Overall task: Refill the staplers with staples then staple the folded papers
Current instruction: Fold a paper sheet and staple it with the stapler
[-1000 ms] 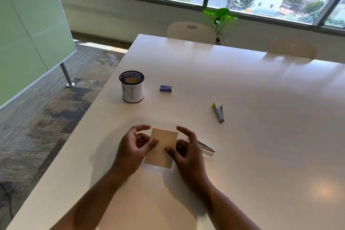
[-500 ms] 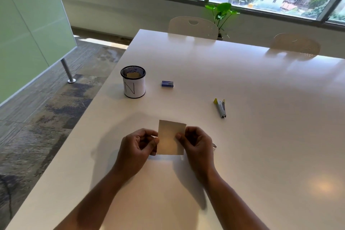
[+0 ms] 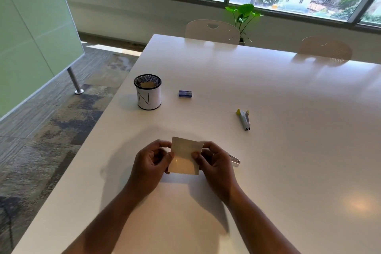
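The room was a bright office with a window wall, two chairs and a potted plant (image 3: 243, 13) beyond a long white tabletop (image 3: 288, 150). On the tabletop stood a mesh cup (image 3: 147, 92) marked with an N, a paper scrap visible inside it, and a small blue staple box (image 3: 185, 93) just beside it to the right.

The folded paper (image 3: 184, 155) was held up off the surface, near the front edge. The left hand (image 3: 150, 163) pinched its left edge, thumb on the near face; the right hand (image 3: 216, 163) pinched its right edge likewise. Both grips were closed on the paper; neither was free.

One stapler (image 3: 235, 159) lay on the tabletop directly behind the right hand, only its tip showing, pointing right and toward the person. A second stapler (image 3: 244, 119), with a yellow end, lay well apart toward the far right, its long axis running roughly away from the person.

Assessment: the right hand was the nearer to both staplers. Stapling would require that hand to release the paper and take the near stapler, with the left keeping the fold closed. Whether either stapler was loaded could not be determined.
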The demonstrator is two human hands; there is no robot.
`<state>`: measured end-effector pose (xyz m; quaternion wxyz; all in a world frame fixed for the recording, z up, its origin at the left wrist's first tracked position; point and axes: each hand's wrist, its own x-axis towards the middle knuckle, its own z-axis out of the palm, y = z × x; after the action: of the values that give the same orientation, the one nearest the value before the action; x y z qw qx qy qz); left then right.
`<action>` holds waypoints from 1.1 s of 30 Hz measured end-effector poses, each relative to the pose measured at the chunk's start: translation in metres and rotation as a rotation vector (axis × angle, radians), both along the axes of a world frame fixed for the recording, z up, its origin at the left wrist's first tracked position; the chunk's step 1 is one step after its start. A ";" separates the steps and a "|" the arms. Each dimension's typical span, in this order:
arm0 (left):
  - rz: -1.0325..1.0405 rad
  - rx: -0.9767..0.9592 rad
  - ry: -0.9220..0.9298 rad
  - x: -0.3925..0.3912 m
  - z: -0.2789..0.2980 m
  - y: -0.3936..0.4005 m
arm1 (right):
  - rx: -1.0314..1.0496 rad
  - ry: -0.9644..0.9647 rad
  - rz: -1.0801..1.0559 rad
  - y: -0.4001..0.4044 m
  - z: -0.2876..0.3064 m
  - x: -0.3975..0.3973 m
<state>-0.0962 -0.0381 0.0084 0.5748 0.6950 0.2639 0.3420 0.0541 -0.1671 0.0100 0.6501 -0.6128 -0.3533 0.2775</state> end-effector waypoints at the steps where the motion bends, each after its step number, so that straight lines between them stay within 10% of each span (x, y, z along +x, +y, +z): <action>1: -0.013 -0.035 -0.022 -0.001 0.001 0.001 | 0.013 -0.009 -0.006 0.000 0.001 -0.001; 33: -0.096 -0.245 -0.041 -0.007 0.003 0.007 | 0.075 -0.192 0.044 -0.001 -0.003 -0.002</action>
<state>-0.1037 -0.0307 0.0115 0.6763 0.6244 0.2584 0.2933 0.0517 -0.1684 0.0066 0.6296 -0.6039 -0.4374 0.2183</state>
